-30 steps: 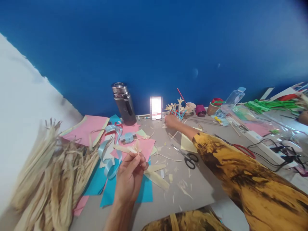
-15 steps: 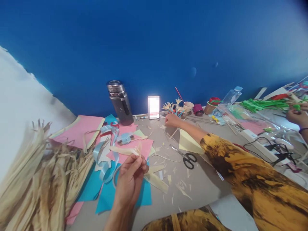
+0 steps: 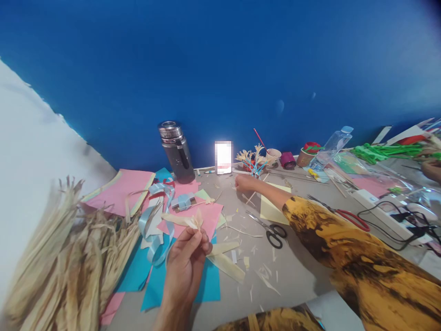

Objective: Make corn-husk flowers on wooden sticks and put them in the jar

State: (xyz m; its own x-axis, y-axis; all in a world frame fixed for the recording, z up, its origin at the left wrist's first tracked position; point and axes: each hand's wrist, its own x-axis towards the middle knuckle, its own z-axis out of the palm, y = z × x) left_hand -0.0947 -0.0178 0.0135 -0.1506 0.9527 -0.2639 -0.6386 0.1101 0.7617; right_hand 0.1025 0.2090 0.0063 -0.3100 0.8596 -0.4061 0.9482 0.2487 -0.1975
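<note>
My left hand (image 3: 188, 257) pinches the base of a pale corn husk flower (image 3: 198, 220), a long husk strip reaching out to its left. Under and beside that hand lie pink paper (image 3: 210, 216), blue paper (image 3: 210, 285) and loose husk strips (image 3: 229, 266). My right hand (image 3: 245, 183) is closed low over the table, below a bunch of husk flowers (image 3: 255, 161) on blue stems; whatever its fingers hold, if anything, is hidden. Black-handled scissors (image 3: 275, 235) lie open on the table between my arms.
Dried corn husks (image 3: 79, 257) heap up at the left. A dark thermos (image 3: 179, 158) and a bright phone (image 3: 223, 158) stand by the blue wall. Red-handled scissors (image 3: 354, 219), a power strip (image 3: 389, 216) and a plastic bottle (image 3: 334, 145) are at the right. Another person's hand (image 3: 432, 170) shows at the far right edge.
My right hand has drawn slightly back and left from the husk flowers. The left hand keeps its hold on the corn husk flower. The whole view has shifted a little, uncovering the red-handled scissors.
</note>
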